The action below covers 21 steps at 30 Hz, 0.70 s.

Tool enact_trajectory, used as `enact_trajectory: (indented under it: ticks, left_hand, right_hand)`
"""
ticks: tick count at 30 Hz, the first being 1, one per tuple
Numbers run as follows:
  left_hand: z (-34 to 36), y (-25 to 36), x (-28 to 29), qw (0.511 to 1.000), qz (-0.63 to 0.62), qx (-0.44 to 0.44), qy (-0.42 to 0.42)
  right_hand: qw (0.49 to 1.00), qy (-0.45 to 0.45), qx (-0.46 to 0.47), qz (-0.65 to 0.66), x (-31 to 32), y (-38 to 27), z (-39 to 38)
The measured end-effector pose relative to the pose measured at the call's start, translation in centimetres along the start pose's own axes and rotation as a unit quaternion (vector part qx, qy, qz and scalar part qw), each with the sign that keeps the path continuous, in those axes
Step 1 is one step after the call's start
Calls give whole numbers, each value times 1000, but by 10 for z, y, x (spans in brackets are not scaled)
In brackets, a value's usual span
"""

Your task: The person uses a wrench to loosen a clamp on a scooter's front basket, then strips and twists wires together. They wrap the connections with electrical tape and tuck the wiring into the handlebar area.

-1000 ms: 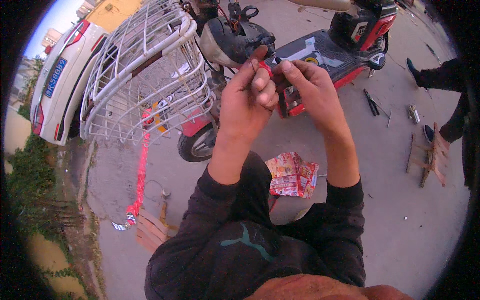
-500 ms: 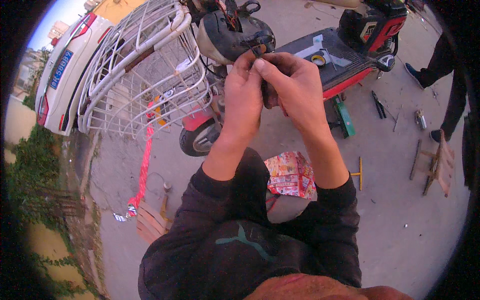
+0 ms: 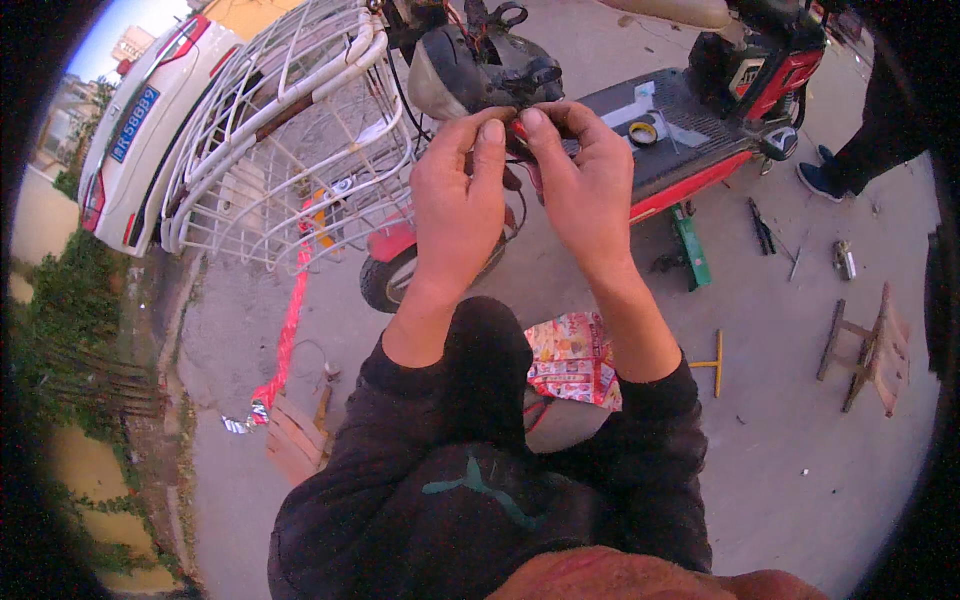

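Note:
My left hand (image 3: pixel 458 195) and my right hand (image 3: pixel 590 175) are raised close together, just below the scooter's dark headlamp housing (image 3: pixel 475 75). Both are closed, thumbs against bent forefingers. A small red piece (image 3: pixel 519 129) shows at the right thumb tip, between the two hands. What the left fingers pinch is hidden. Behind the fingers hangs a thin dark reddish strand, perhaps a wire. Loose wires (image 3: pixel 478 25) stick out of the housing's top.
A white wire basket (image 3: pixel 290 150) stands at the left, before a white car (image 3: pixel 150 130). On the scooter's footboard (image 3: pixel 690 120) lies a tape roll (image 3: pixel 642 132). Pliers (image 3: pixel 761 228), a yellow T-handled tool (image 3: pixel 718 364) and a small stool (image 3: pixel 870 350) are on the ground. Another person's leg (image 3: pixel 880 130) shows at right.
My hands have parted slightly, the left shifting leftward, and the small red piece has come into sight between them. The other person's feet have moved. The whole view has shifted a little.

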<state>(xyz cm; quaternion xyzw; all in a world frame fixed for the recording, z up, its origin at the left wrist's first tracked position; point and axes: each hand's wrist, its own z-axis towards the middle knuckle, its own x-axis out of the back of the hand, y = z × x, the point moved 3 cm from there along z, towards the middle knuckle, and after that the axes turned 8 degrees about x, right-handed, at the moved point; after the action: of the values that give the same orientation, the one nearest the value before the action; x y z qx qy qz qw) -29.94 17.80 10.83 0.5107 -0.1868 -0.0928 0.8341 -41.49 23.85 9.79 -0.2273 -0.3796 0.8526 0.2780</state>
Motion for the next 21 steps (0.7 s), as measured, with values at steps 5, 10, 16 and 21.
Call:
enact_trajectory:
  ticks: [5, 10, 16, 21]
  left_hand:
    - [-1, 2, -14, 986, -123, 111, -10]
    - [6, 13, -32, 913, -339, 194, -113]
    - [9, 8, -37, 824, -498, 198, -184]
    - [17, -4, -41, 792, -534, 187, -231]
  right_hand:
    - [999, -20, -20, -15, 14, -10, 5]
    - [988, -52, -89, 112, 18, -7, 6]
    - [959, -93, -180, 198, 21, -13, 6]
    - [974, -87, -126, 166, 27, 8, 13]
